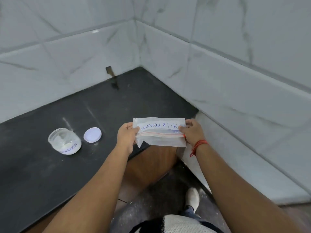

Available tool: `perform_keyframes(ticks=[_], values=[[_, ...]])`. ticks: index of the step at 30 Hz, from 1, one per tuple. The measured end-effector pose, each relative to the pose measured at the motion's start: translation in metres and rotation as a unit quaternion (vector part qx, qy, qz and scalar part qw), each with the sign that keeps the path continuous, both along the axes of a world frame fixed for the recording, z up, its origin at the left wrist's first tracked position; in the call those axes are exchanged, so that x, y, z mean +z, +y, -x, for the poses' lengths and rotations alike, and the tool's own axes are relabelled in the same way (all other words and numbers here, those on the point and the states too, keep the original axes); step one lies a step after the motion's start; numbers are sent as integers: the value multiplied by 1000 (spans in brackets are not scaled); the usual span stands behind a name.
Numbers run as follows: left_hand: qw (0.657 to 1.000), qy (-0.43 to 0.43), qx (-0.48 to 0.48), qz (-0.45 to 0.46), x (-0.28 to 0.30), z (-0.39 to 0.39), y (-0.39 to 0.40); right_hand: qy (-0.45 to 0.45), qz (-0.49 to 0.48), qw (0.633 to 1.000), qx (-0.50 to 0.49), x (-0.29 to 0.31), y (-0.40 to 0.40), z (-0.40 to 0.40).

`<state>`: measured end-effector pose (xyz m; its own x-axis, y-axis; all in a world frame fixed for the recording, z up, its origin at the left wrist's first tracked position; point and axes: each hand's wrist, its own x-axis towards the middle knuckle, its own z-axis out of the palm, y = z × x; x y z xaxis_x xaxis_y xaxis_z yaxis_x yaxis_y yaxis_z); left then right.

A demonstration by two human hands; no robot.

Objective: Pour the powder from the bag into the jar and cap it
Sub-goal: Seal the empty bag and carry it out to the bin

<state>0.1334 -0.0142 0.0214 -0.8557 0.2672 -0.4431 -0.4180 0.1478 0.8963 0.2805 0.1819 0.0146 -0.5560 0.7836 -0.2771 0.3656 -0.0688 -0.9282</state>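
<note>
Clear, glossy plastic bag [159, 140] is crinkling; the jar [64, 140] is looking glassy, the countertop [42, 174] matt black, the wall tiles [235, 73] shining like polished marble

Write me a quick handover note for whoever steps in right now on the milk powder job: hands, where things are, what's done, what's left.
Left hand: grips the left end of the zip bag.
Right hand: grips the right end. The bag is held flat over the counter's edge, label upside down to the wearer; it looks nearly empty, and I cannot tell whether the zip is sealed.
Jar: upright on the black counter, left of the hands, open, with white powder inside.
Lid: lying on the counter just right of the jar, apart from it.
Done: powder appears to be in the jar.
Left: put the bag down, fit the lid on the jar.
</note>
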Motion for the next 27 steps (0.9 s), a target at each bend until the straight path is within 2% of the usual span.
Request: perform_keyframes(ticks=[4,6,12,20,27], values=[[995,-6,-99,33,-6,-51,22,-9,22,994,-104,-7,-10,-87],[994,6,-107,29,-11,-59,29,-22,38,993,-114,-10,-15,-105],[963,18,-266,41,-17,-191,95,7,84,955,-284,-18,-18,-275],[895,24,-439,71,-37,-439,153,1,86,881,-465,-43,-44,-536],[825,31,-562,41,-37,-679,168,-60,91,826,-553,-49,-91,-753]])
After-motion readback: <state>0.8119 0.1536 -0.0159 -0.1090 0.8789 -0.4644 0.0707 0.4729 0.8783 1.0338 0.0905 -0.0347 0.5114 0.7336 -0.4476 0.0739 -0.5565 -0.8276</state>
